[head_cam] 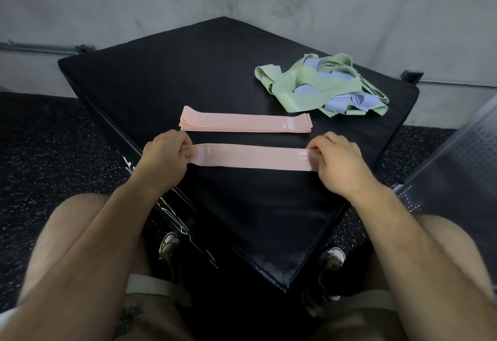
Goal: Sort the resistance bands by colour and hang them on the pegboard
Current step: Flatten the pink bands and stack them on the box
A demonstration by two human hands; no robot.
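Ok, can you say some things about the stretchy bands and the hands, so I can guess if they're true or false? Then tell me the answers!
1. The left hand and the right hand each pinch one end of the same pink band. True.
2. The pink stack lies nearer the person than that band. False: it lies beyond it, further up the black pad.
3. Green and blue bands are tangled together in one heap. True.
4. The heap touches the pink stack. False: bare pad shows between them.
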